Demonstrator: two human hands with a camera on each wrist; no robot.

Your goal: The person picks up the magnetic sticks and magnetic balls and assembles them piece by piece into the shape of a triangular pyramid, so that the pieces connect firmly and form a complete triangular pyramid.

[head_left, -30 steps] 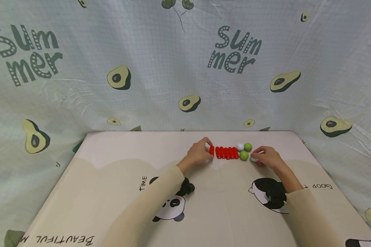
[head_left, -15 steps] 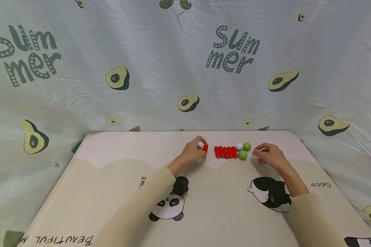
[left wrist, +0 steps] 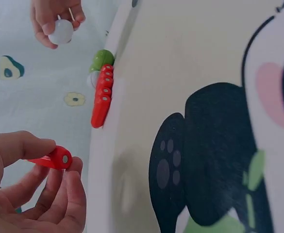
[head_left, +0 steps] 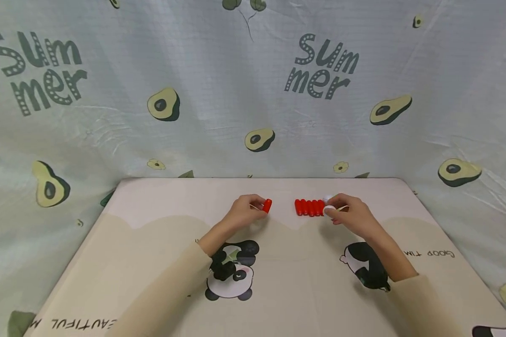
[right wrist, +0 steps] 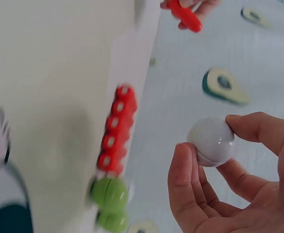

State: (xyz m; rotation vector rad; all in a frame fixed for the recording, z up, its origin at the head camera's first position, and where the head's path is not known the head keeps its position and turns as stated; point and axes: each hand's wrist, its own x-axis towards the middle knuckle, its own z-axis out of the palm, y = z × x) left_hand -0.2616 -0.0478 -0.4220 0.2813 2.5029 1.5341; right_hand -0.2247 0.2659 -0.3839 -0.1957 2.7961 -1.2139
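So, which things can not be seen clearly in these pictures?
- Green pieces: in the head view the right hand covers them; blurred in the right wrist view.
- White ball: the head view shows only a small part between the fingers.
- Red slice: the left hand hides part of it; its shape is unclear.
- Row of red slices: too small in the head view to tell if the slices touch.

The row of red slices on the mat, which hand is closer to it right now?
Right. The right hand, pinching a white half-ball, sits just off the row of red slices' right end. The left hand, pinching a single red slice, is further off to the left.
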